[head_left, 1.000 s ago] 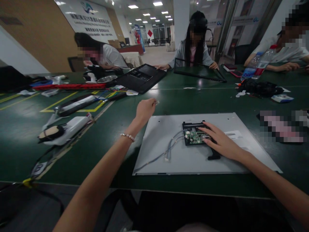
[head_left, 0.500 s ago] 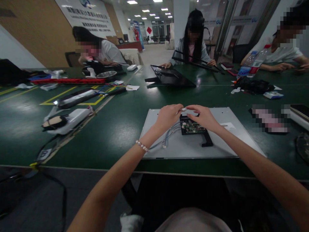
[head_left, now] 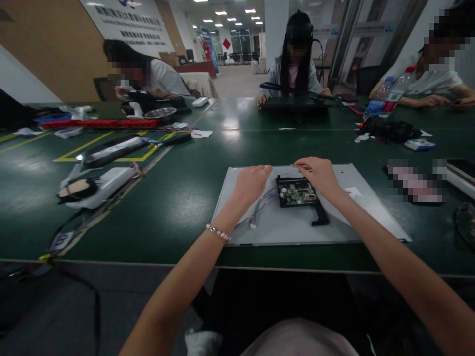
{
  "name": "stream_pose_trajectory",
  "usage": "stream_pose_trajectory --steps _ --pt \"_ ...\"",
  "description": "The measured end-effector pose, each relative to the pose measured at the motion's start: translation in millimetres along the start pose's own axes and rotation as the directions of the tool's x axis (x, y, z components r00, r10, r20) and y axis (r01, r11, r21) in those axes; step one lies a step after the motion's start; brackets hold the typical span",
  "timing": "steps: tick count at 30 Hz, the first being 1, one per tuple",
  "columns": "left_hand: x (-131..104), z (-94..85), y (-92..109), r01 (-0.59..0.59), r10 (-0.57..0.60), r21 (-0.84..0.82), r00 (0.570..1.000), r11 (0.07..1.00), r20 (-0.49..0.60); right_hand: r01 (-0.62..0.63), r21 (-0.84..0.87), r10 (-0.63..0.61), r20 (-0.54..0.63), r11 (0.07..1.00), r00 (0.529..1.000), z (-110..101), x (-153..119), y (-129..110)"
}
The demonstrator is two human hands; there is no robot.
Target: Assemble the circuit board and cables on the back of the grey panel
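Observation:
A grey-white flat panel [head_left: 297, 231] lies in front of me, a green circuit board [head_left: 295, 197] in a black frame [head_left: 319, 215] resting on it. Thin grey-blue cables [head_left: 256, 210] run from the board's left side, one ending in a small white connector. My left hand [head_left: 254, 182] is over the panel's left part, fingers curled together; whatever they hold is hidden. Above the board's upper right corner, my right hand [head_left: 318, 174] pinches thumb and fingers near the panel's far edge. Something tiny may be between them, too small to name.
Left on the green table [head_left: 178, 198] are a white device with a strap [head_left: 107, 187], a black pouch-like item [head_left: 122, 148] and a red strip [head_left: 104, 123]. Bottles [head_left: 395, 94], a black bundle [head_left: 388, 129] and a phone-like object [head_left: 413, 180] are right. Co-workers sit opposite.
My hands, together over a small white item before, have moved apart, left hand leftward and right hand rightward. The co-worker opposite has lowered and turned a dark panel.

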State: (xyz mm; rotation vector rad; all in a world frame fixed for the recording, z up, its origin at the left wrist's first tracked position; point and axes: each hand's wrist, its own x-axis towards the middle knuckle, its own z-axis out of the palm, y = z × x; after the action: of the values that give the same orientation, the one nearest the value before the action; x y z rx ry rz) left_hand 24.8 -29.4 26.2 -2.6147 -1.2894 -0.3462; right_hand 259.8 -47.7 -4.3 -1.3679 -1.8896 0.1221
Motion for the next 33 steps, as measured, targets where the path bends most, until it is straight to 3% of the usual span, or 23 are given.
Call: stream_pose_trajectory --steps 5,9,18,23,29,33 --pt "-3.8 -2.5 -2.8 0.022 -0.030 0.100 0.996 0.995 0.080 0.004 -0.290 0.031 0.118 0.957 0.993 -5.3 -1.4 12.7" --pt "-5.9 -2.9 0.3 0.036 -0.050 0.130 0.994 0.991 0.101 0.005 -0.385 0.072 0.185 0.923 0.980 -3.8 -4.2 8.5" --pt "-6.6 3.5 2.5 0.047 -0.061 0.092 0.985 0.995 0.161 0.022 -0.329 0.078 0.288 0.944 0.955 -1.0 -5.9 7.1" --pt "-5.3 10.7 -1.4 0.051 -0.048 -0.014 0.983 0.999 0.176 -0.014 -0.222 0.075 0.268 0.975 0.961 -1.8 -8.6 15.8" --pt "-4.4 13.1 -10.4 0.064 -0.035 -0.160 0.983 0.985 0.179 0.008 -0.232 0.053 0.253 0.973 0.966 -1.6 -8.7 20.9" --pt "-4.0 14.0 -19.3 -0.012 0.046 -0.183 0.983 0.983 0.180 0.041 -0.252 0.029 0.267 0.967 0.963 -2.2 -8.6 19.0"
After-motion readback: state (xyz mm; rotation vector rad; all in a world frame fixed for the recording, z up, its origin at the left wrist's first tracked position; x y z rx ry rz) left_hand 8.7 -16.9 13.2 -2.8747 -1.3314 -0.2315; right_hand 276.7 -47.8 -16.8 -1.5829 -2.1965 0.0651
